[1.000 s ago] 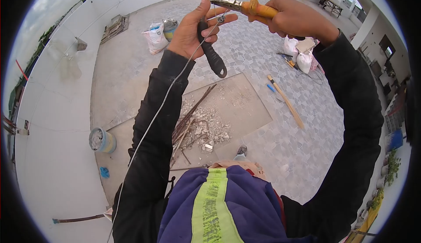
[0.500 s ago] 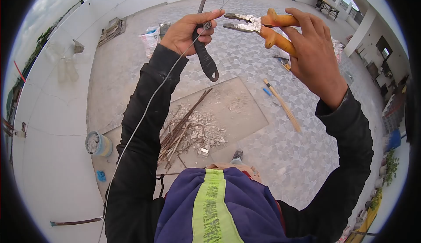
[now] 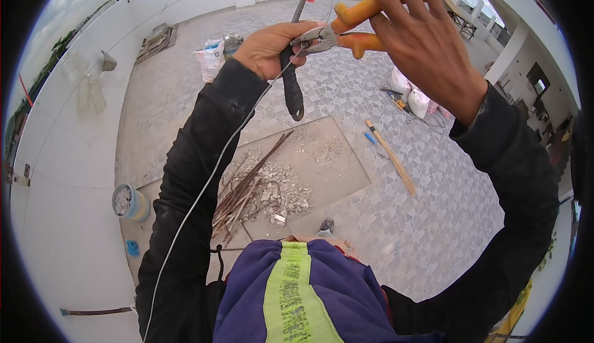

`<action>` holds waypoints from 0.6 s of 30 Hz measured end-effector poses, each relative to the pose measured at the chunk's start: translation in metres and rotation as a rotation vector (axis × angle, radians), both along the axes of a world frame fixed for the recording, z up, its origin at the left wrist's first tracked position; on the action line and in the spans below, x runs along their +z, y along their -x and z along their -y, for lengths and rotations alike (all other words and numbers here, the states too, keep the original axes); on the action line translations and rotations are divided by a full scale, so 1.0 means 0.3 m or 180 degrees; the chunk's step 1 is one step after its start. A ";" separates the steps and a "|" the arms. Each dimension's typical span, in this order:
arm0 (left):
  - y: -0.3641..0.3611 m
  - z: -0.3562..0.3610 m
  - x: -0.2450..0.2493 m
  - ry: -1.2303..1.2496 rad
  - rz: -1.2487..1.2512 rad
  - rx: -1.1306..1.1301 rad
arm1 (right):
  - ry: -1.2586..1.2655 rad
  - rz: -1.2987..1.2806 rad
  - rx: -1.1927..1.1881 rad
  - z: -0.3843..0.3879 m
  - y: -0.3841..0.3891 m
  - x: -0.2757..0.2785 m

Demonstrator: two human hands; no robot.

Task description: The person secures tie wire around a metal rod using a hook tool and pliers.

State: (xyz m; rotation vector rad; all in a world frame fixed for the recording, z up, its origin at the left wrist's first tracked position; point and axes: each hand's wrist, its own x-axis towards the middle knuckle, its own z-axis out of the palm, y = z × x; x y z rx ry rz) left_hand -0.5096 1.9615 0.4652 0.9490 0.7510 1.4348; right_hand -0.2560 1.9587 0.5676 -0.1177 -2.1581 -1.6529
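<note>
My left hand point(image 3: 267, 51) is closed around a dark cable point(image 3: 292, 86) with a black taped lower end that hangs below the fist. A thin grey wire point(image 3: 218, 160) runs from that hand down along my left sleeve. My right hand point(image 3: 424, 43) holds pliers with orange handles point(image 3: 360, 15). The metal jaws point(image 3: 317, 38) are at the wire and cable beside my left fingers. The jaws partly cover the left fingertips, and what lies between them is too small to make out.
Rusty rods point(image 3: 250, 179) and rubble point(image 3: 281, 197) lie on a board point(image 3: 337, 160) below my hands. A bucket point(image 3: 131, 202) stands at the left. Wooden sticks point(image 3: 393, 157) lie on the tiled floor, with white sacks point(image 3: 418, 103) further right.
The pliers have moved left and their jaws have come onto the wire at my left hand. My right hand has risen, with the handles wider apart.
</note>
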 end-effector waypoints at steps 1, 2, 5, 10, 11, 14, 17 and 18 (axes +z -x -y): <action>-0.002 0.004 0.002 -0.0048 -0.0077 0.0048 | 0.0074 0.0127 -0.0095 0.006 0.006 0.007; 0.000 0.008 0.005 -0.0045 -0.0080 0.0050 | 0.0148 0.0253 -0.0192 0.011 0.012 0.013; 0.009 0.026 0.017 -0.0106 -0.0137 0.0073 | 0.0186 0.0307 -0.0281 0.028 0.027 0.021; 0.016 0.029 0.013 -0.0050 0.0034 0.0009 | 0.0078 0.0268 -0.0151 0.024 0.050 0.002; 0.014 0.031 0.014 -0.0056 0.0038 0.0023 | 0.0084 0.0250 -0.0220 0.021 0.051 0.002; 0.028 0.020 0.007 0.0043 0.0109 0.0052 | 0.0241 0.0348 -0.0117 -0.005 0.056 0.013; 0.040 0.009 -0.007 -0.0175 0.0177 -0.0228 | 0.0714 0.0338 -0.0216 -0.038 0.073 0.002; 0.036 0.012 -0.008 -0.0052 0.0232 -0.0089 | 0.0711 0.0339 -0.0218 -0.034 0.074 0.003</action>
